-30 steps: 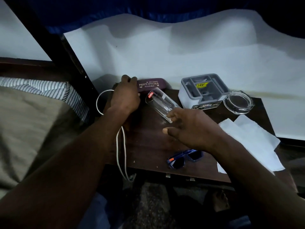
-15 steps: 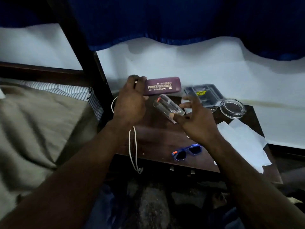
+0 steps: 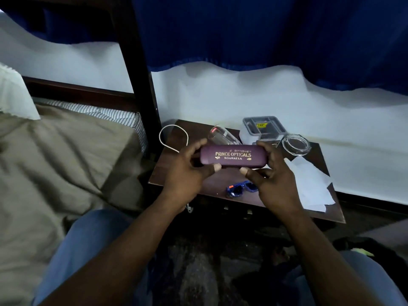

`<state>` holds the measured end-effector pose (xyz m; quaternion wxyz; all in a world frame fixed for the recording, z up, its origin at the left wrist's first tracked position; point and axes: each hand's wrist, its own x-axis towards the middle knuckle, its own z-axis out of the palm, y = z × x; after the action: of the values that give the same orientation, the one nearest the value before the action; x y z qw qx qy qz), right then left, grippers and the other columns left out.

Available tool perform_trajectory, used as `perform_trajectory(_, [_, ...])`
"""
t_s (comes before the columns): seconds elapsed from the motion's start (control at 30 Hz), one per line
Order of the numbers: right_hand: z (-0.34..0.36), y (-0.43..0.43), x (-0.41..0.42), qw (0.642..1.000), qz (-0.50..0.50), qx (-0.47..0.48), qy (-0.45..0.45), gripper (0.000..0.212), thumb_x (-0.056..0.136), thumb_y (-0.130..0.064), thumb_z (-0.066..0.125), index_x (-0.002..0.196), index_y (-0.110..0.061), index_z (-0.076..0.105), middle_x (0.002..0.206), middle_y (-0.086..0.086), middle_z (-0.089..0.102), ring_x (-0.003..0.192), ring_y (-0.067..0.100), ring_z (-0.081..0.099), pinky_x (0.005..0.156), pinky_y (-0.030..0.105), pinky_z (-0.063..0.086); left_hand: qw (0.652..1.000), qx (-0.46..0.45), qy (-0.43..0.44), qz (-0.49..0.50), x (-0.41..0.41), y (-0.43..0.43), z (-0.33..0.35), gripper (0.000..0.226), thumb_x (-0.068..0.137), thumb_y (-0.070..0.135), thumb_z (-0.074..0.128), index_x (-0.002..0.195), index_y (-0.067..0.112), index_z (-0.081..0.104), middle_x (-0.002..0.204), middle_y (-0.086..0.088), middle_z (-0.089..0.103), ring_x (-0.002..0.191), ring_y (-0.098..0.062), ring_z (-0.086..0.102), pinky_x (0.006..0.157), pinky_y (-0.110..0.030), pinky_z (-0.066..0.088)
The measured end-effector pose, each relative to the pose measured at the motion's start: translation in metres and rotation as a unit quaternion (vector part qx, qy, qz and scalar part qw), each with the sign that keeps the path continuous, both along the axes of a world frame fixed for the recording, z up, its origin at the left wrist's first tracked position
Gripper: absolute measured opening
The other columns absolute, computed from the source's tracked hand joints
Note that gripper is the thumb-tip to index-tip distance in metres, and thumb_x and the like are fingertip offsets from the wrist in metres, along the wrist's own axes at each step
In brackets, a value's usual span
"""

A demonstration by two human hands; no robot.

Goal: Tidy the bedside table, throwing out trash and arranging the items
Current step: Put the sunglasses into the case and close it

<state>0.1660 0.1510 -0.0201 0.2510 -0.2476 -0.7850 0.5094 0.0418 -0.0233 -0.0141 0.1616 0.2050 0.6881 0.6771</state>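
Note:
A maroon glasses case (image 3: 234,156) with gold "PRINCE OPTICALS" lettering is held level above the dark wooden bedside table (image 3: 326,208). My left hand (image 3: 189,171) grips its left end and my right hand (image 3: 273,180) grips its right end, thumbs under the front edge. Blue sunglasses (image 3: 240,188) lie on the table just below my hands. A clear drinking glass (image 3: 223,135) lies on its side behind the case.
A grey-and-white box (image 3: 262,129) and a round glass ashtray (image 3: 295,144) sit at the table's back. White paper sheets (image 3: 311,184) cover the right side. A white cable (image 3: 174,138) loops at the left edge. The bed (image 3: 66,155) is at left, a white wall behind.
My left hand lifted the case off the table's back and brought it forward. My right hand let go of the glass, which now lies on the table, and took the case's other end.

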Motion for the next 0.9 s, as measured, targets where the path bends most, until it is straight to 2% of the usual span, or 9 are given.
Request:
perform_trajectory(0.07, [-0.003, -0.002, 0.006, 0.999, 0.005, -0.032, 0.013, 0.072, 0.086, -0.017, 0.086, 0.141, -0.047, 0.052, 0.123, -0.012, 0.074, 0.089, 0.018, 0.078, 0.091, 0.052, 0.062, 0.989, 0.083, -0.12, -0.024, 0.005, 0.001, -0.002, 0.064, 0.077, -0.005, 0.083, 0.135, 0.014, 0.064, 0.115, -0.003, 0.076, 0.107, -0.019, 0.069, 0.101, -0.043, 0.056])
perform_trajectory(0.13, [-0.006, 0.0, 0.008, 0.998, 0.012, -0.058, 0.026, 0.071, 0.088, -0.014, 0.085, 0.144, -0.043, 0.052, 0.125, -0.008, 0.074, 0.096, 0.023, 0.078, 0.092, 0.054, 0.061, 0.974, 0.13, -0.174, -0.057, 0.005, 0.006, -0.005, 0.059, 0.077, -0.008, 0.079, 0.131, 0.011, 0.065, 0.114, -0.007, 0.076, 0.109, -0.023, 0.067, 0.1, -0.043, 0.053])
perform_trajectory(0.2, [-0.007, 0.004, 0.007, 0.993, 0.022, -0.101, 0.047, 0.069, 0.089, -0.006, 0.082, 0.145, -0.035, 0.054, 0.126, -0.002, 0.073, 0.105, 0.027, 0.076, 0.093, 0.056, 0.061, 0.97, 0.143, -0.178, -0.086, 0.008, 0.014, -0.006, 0.049, 0.078, -0.01, 0.077, 0.122, 0.01, 0.07, 0.115, -0.013, 0.076, 0.109, -0.026, 0.069, 0.099, -0.043, 0.056])
perform_trajectory(0.27, [-0.008, 0.008, 0.003, 0.991, 0.036, -0.116, 0.056, 0.066, 0.088, 0.002, 0.079, 0.142, -0.029, 0.057, 0.127, -0.003, 0.073, 0.111, 0.018, 0.073, 0.091, 0.055, 0.063, 0.971, 0.135, -0.161, -0.113, 0.012, 0.025, -0.009, 0.033, 0.078, -0.004, 0.079, 0.107, 0.012, 0.078, 0.104, -0.014, 0.079, 0.097, -0.024, 0.075, 0.084, -0.035, 0.061])
perform_trajectory(0.4, [-0.008, 0.015, -0.012, 0.988, 0.066, -0.124, 0.065, 0.059, 0.084, -0.003, 0.079, 0.129, -0.036, 0.062, 0.117, -0.016, 0.076, 0.109, 0.007, 0.071, 0.08, 0.038, 0.065, 0.97, 0.124, -0.167, -0.129, 0.006, 0.043, -0.011, 0.018, 0.084, 0.005, 0.076, 0.101, 0.01, 0.076, 0.093, -0.012, 0.079, 0.082, -0.021, 0.077, 0.072, -0.028, 0.061])
perform_trajectory(0.5, [-0.011, 0.03, -0.026, 0.985, 0.077, -0.144, 0.061, 0.058, 0.089, 0.003, 0.078, 0.136, -0.025, 0.061, 0.113, -0.007, 0.078, 0.097, 0.011, 0.074, 0.074, 0.029, 0.062, 0.965, 0.143, -0.184, -0.122, -0.017, 0.049, -0.011, 0.03, 0.077, 0.013, 0.079, 0.106, 0.008, 0.072, 0.093, -0.009, 0.079, 0.082, -0.021, 0.077, 0.074, -0.031, 0.063])
perform_trajectory(0.6, [-0.012, 0.045, -0.04, 0.982, 0.102, -0.148, 0.051, 0.057, 0.091, 0.002, 0.076, 0.136, -0.029, 0.061, 0.115, 0.001, 0.077, 0.085, 0.017, 0.076, 0.072, 0.024, 0.059, 0.96, 0.154, -0.199, -0.124, -0.04, 0.05, -0.013, 0.051, 0.08, 0.006, 0.082, 0.126, 0.0, 0.061, 0.1, -0.012, 0.078, 0.09, -0.027, 0.078, 0.075, -0.035, 0.063])
perform_trajectory(0.8, [-0.018, 0.059, -0.056, 0.968, 0.136, -0.197, 0.071, 0.059, 0.088, -0.007, 0.074, 0.141, -0.03, 0.06, 0.133, 0.001, 0.071, 0.115, 0.017, 0.068, 0.09, 0.04, 0.061, 0.969, 0.108, -0.177, -0.131, -0.061, 0.051, -0.027, 0.045, 0.075, 0.013, 0.087, 0.118, 0.009, 0.074, 0.105, -0.018, 0.078, 0.096, -0.034, 0.078, 0.076, -0.036, 0.063])
perform_trajectory(0.9, [-0.024, 0.056, -0.06, 0.952, 0.151, -0.251, 0.091, 0.065, 0.093, 0.003, 0.07, 0.148, -0.027, 0.054, 0.138, 0.004, 0.067, 0.117, 0.021, 0.067, 0.09, 0.039, 0.062, 0.97, 0.105, -0.176, -0.129, -0.065, 0.053, -0.029, 0.062, 0.071, 0.014, 0.089, 0.127, 0.001, 0.066, 0.109, -0.018, 0.077, 0.098, -0.032, 0.077, 0.076, -0.037, 0.063])
